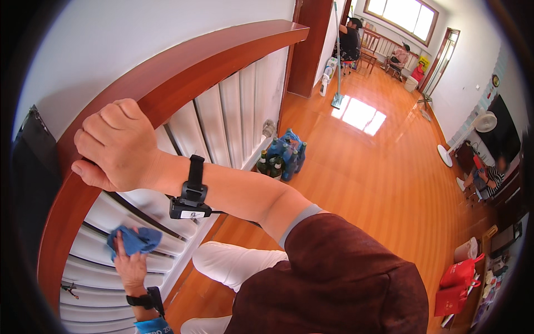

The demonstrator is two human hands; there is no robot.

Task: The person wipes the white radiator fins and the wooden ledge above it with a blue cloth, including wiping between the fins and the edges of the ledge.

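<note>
My right hand (119, 146) grips the edge of a brown wooden ledge (217, 50), fingers curled over the top and thumb at the front edge. A black strap with a small device (191, 204) circles that wrist. Below the ledge stands a white radiator (225, 121) with upright sections and dark gaps between them. My left hand (130, 267) presses a crumpled blue cloth (135, 240) against the radiator's front, its fingers spread over the fabric. Another black wrist strap (144, 299) sits on the left arm, above a blue sleeve.
Several bottles (283, 154), some wrapped in blue plastic, stand on the floor by the radiator's end. A mop (338, 62) leans farther back. People (349, 39) sit across the room. A white fan (486, 122) and red bags (454, 288) are at the right.
</note>
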